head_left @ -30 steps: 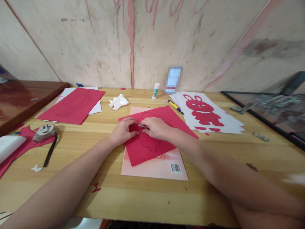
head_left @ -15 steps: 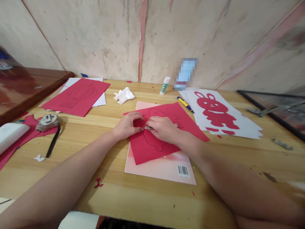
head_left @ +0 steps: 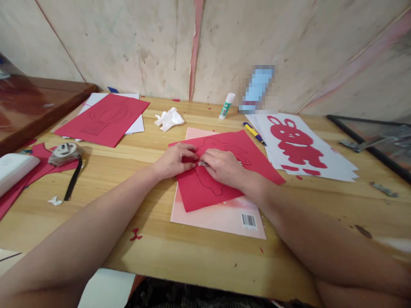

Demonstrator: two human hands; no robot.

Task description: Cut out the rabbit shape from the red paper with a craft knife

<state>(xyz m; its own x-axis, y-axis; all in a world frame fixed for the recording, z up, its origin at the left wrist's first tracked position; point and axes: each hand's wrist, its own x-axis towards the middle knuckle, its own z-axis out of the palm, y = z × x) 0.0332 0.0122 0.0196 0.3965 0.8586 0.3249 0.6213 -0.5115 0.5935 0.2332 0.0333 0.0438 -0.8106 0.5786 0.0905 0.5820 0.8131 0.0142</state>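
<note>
A red sheet of paper (head_left: 265, 167) with a rabbit outline drawn in dark line lies askew on a pale pink booklet (head_left: 192, 218). My left hand (head_left: 175, 160) rests on the sheet's left part, thumb and fingers apart, pressing it down. Just right of it, my right hand (head_left: 224, 166) is closed around what looks like a slim craft knife (head_left: 202, 163), its tip low at the drawn line between my hands. Most of the knife is hidden by the fingers, so whether its blade touches the paper I cannot tell.
White sheets with a red paper rabbit (head_left: 293, 139) lie at right, beside a yellow-blue pen (head_left: 254, 133). A glue stick (head_left: 227, 106), a blurred-out phone (head_left: 258, 87) and crumpled tissue (head_left: 169, 119) stand behind. At left are another red sheet (head_left: 112, 124) and a tape measure (head_left: 66, 152).
The whole view has shifted slightly, so the table appears higher. My hands stay on the red sheet, with the left thumb and fingers shifted a little.
</note>
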